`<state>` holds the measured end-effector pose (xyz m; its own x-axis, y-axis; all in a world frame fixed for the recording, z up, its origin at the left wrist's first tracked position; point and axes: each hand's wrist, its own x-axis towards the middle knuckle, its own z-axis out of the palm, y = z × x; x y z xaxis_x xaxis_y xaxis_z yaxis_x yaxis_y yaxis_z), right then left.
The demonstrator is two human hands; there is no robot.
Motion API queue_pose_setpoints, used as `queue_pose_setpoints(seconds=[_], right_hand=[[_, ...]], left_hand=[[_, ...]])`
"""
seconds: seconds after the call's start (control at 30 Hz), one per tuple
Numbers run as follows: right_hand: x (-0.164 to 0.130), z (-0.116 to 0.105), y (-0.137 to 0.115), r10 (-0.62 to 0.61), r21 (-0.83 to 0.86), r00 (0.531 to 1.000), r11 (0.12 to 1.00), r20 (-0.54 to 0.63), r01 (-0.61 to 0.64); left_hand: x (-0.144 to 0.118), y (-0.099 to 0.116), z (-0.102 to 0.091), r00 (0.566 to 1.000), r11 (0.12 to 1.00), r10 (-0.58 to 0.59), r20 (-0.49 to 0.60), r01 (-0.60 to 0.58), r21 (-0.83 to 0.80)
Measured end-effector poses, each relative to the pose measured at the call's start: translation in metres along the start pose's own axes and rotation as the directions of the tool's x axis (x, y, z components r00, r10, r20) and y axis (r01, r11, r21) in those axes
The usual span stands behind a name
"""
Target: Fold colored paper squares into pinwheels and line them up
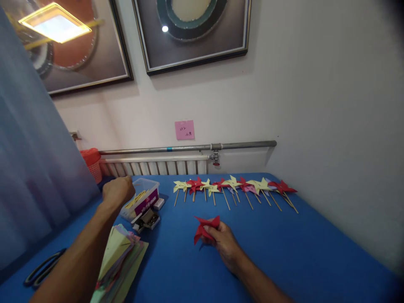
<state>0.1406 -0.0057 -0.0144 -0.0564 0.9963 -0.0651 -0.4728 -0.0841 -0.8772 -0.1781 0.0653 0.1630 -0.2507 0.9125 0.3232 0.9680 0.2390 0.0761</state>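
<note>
My right hand [221, 240] rests on the blue table and pinches a folded red paper pinwheel head [205, 227] that has no stick. My left hand [118, 190] is stretched out over a clear plastic box [145, 198] holding yellow sticks. Its fingers are curled at the box's near edge, and whether they hold a stick cannot be told. A row of several finished pinwheels [235, 187], yellow, red and pink, on wooden sticks, lies along the far side of the table.
A small open box of metal pins [148, 219] and a white eraser-like block [158, 203] lie by the plastic box. A stack of coloured paper [121, 256] sits under my left forearm. Scissors [44, 267] lie at the left. An orange basket [91, 162] and a radiator [158, 166] stand behind.
</note>
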Motion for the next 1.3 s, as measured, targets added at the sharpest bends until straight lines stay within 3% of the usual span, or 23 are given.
queue_pose_setpoints(seconds=[0.07,0.13,0.17,0.23,0.3,0.4,0.47,0.53,0.73,0.93,1.13,1.3], right_hand=[[0.000,0.000,-0.002,-0.002,0.025,1.000,1.000,-0.018,0.002],[0.000,-0.002,-0.004,0.002,0.063,0.999,0.998,-0.043,0.000],[-0.001,-0.002,-0.005,0.006,0.077,0.999,0.997,-0.052,-0.002],[-0.003,-0.004,-0.008,0.008,0.081,0.998,0.997,-0.057,-0.004],[-0.005,-0.005,-0.010,0.004,0.070,0.999,0.998,-0.048,0.000],[-0.006,-0.003,-0.010,0.016,0.062,0.999,0.998,-0.031,-0.014],[-0.005,-0.002,-0.009,0.032,0.049,0.999,0.998,-0.040,-0.030],[-0.003,-0.001,-0.007,0.044,0.034,0.997,0.999,-0.063,-0.042],[0.000,-0.003,-0.004,0.041,0.030,0.990,0.999,-0.132,-0.037],[0.001,-0.003,-0.004,0.038,0.035,0.989,0.999,-0.145,-0.034],[0.001,0.000,-0.004,0.029,0.048,0.983,0.999,-0.181,-0.021],[0.000,0.000,-0.005,0.015,0.058,0.979,0.998,-0.201,-0.003]], left_hand=[[-0.022,0.018,0.005,0.996,0.998,-0.001,-0.085,-0.004,-0.069],[-0.048,0.044,0.026,0.993,0.930,0.114,-0.005,-0.109,-0.350],[-0.062,0.058,0.040,0.972,0.851,0.223,0.068,-0.160,-0.501],[-0.088,0.082,0.072,0.880,0.687,0.425,0.214,-0.159,-0.709],[-0.109,0.097,0.099,0.792,0.629,0.535,0.294,-0.142,-0.764],[-0.129,0.102,0.119,0.793,0.665,0.563,0.232,-0.268,-0.697],[-0.134,0.101,0.121,0.814,0.693,0.544,0.203,-0.300,-0.656],[-0.134,0.101,0.120,0.819,0.682,0.527,0.226,-0.249,-0.687],[-0.135,0.110,0.120,0.754,0.473,0.590,0.289,-0.033,-0.881],[-0.137,0.112,0.119,0.783,0.484,0.535,0.316,0.022,-0.875],[-0.135,0.111,0.112,0.765,0.487,0.551,0.334,0.031,-0.873],[-0.137,0.113,0.111,0.773,0.487,0.544,0.327,0.027,-0.873]])
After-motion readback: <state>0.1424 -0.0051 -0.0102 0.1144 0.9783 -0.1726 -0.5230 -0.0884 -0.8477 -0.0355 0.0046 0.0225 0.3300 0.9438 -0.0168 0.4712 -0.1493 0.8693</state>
